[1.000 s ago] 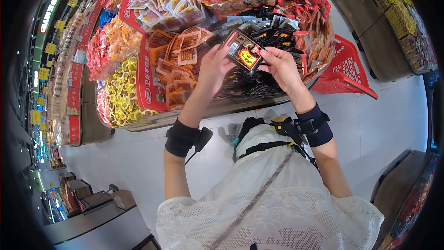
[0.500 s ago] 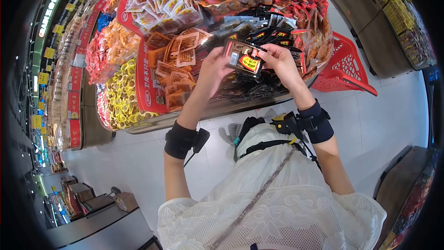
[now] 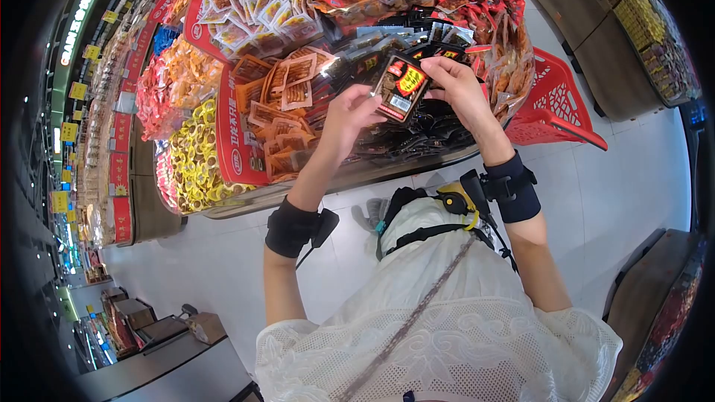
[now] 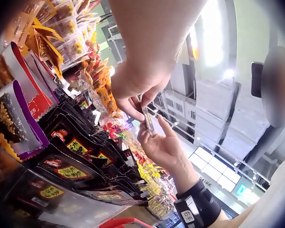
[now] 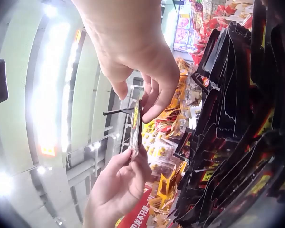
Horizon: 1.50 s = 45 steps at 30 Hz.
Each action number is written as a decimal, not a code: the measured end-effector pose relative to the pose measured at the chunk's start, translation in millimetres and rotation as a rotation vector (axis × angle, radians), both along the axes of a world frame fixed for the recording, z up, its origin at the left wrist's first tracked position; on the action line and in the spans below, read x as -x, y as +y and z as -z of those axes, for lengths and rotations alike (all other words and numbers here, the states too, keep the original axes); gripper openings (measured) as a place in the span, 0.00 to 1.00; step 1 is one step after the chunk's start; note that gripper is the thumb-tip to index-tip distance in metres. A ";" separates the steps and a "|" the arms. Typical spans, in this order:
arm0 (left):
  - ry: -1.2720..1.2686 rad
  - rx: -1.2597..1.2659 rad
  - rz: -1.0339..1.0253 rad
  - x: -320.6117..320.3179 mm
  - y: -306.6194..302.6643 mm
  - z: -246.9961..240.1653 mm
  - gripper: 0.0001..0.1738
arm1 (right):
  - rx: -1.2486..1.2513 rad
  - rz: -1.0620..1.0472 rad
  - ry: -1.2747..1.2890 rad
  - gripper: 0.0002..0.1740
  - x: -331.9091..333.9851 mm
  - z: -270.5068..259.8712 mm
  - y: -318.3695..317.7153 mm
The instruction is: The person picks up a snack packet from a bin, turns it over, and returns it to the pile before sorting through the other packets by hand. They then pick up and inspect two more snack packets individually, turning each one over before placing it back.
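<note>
A small black snack packet [image 3: 403,88] with a red and yellow label and a barcode is held up over the heaped display. My left hand [image 3: 347,120] pinches its lower left edge between thumb and fingers. At the packet's upper right is my right hand [image 3: 463,98]. In the right wrist view, the right thumb stands off the packet while the right fingers [image 5: 154,107] lie along its far face. The left wrist view shows the packet [image 4: 147,119] edge-on between both hands. Below them lie many similar black packets [image 3: 424,132].
Orange snack packets [image 3: 279,130], yellow packets [image 3: 197,152] and white packets [image 3: 261,11] fill neighbouring sections, with a red sign [image 3: 237,130] between. A red shopping basket [image 3: 547,108] stands right of the display. Stocked shelves [image 3: 97,141] line the left side.
The packet has been turned in the hands: its barcode has swung to the lower end and its yellow label to the upper end. The right thumb has come off its face.
</note>
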<state>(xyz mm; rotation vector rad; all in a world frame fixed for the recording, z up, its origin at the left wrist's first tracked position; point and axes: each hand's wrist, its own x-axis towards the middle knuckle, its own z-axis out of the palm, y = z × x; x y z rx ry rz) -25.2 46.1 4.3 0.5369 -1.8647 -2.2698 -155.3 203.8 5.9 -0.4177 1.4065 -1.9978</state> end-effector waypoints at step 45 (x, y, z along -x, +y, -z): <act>0.094 -0.156 0.165 -3.3 4.4 7.9 0.14 | 0.182 -0.077 -0.201 0.06 -6.2 10.0 -5.3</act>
